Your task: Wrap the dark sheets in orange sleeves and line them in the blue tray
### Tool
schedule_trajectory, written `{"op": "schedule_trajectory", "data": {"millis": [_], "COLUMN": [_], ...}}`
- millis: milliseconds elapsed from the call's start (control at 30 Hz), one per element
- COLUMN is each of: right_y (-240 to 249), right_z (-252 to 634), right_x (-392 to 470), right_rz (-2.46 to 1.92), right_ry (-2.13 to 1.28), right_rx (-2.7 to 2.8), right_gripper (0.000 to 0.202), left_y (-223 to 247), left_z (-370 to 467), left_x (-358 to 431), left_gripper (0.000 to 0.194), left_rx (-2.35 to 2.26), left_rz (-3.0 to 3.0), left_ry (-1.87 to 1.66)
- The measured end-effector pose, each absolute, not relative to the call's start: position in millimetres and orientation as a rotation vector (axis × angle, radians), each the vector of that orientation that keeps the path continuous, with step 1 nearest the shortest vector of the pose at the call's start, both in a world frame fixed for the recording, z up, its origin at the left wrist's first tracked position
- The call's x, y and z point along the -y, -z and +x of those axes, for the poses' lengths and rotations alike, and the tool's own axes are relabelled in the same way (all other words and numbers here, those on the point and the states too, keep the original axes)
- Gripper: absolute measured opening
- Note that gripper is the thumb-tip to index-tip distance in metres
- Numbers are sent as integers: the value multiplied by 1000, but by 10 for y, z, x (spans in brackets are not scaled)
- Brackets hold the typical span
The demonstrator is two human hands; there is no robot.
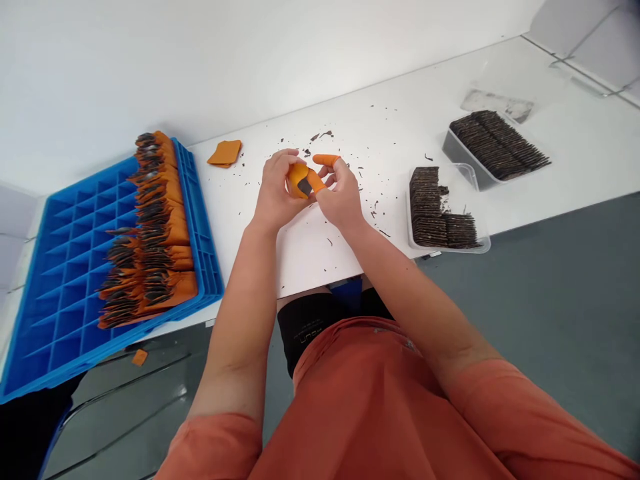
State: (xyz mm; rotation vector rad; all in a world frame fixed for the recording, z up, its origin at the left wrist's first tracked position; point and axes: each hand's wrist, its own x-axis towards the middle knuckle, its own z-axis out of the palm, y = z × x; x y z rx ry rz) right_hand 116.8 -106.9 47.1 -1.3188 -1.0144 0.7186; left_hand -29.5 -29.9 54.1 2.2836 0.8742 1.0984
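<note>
My left hand (277, 190) is closed round a small orange envelope (298, 174) above the white table, its fingers behind and along the edge. A dark flat sheet (304, 187) shows at the envelope's opening; how far in it sits is hidden. My right hand (343, 193) wears orange finger cots on thumb and index finger. Its thumb presses on the dark sheet at the envelope, while the index finger stands away from it and the other fingers curl behind. A small stack of flat orange envelopes (226, 153) lies to the left of my hands.
At left, a blue divided crate (193, 220) holds rows of orange envelopes with dark sheets poking out. Two clear plastic tubs of stacked dark sheets, a nearer one (487, 245) and a farther one (467, 160), stand at right. Dark crumbs dot the white table (305, 260). An orange piece (140, 358) lies below the crate.
</note>
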Motion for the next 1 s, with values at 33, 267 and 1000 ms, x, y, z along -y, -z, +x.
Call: {"op": "schedule_trajectory", "data": {"millis": [33,267,1000], "right_y": [-468,-535,-1487], "right_z": [1168,1090,3440], "right_x": [1079,1377,2466], "right_rz": [-1309,-1207,-2313], "right_ry": [-687,-332,-425], "right_rx": [1024,1231,1772], "right_gripper": [30,22,42], "left_y": [-530,-457,-462], "left_z": [-297,-285,-214], "left_x": [287,196,180], "left_gripper": [60,45,50], "left_rx": [-883,-874,-835], "left_rz": [2267,2112,2000], "left_ry": [-1106,-1151,-1110]}}
